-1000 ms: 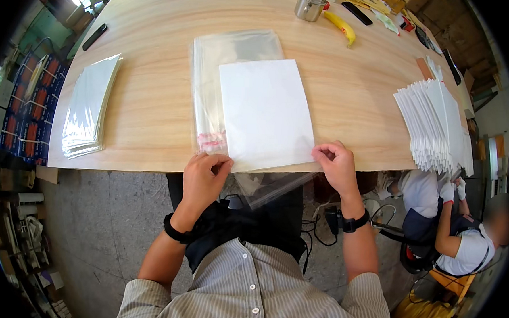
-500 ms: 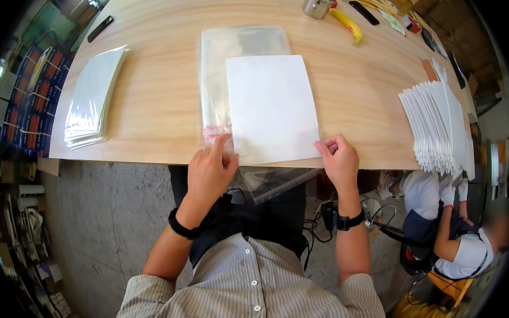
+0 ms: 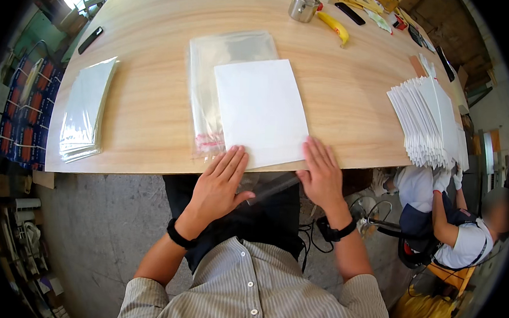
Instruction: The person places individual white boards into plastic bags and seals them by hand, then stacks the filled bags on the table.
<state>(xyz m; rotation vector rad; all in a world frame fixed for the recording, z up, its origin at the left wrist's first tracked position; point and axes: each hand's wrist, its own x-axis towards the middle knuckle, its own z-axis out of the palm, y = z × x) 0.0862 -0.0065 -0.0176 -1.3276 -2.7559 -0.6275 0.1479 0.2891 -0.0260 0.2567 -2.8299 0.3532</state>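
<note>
A blank white sheet or thin booklet [image 3: 263,110] lies at the table's front edge, partly over a stack of clear plastic bags [image 3: 199,93] with a pink-red strip near its lower end. A clear plastic flap [image 3: 273,189] hangs past the table edge below the sheet; whether the sheet is inside that plastic I cannot tell. My left hand [image 3: 218,183] is open, with straight fingers resting at the sheet's lower left corner. Flat on the lower right corner are the fingers of my right hand [image 3: 323,174], its thumb apart beside the flap.
Glossy wrapped white packets [image 3: 87,107] are stacked at the left, near a black phone-like object [image 3: 90,40]. A fanned pile of white folded pieces [image 3: 420,121] stands at the right. Farther back are a banana [image 3: 334,28] and metal pot [image 3: 303,8]. A gloved person [image 3: 464,227] sits at right.
Both hands have gone from pinching the sheet's lower corners to lying flat with fingers stretched. Less of the plastic flap shows between them. The whole view has shifted slightly.
</note>
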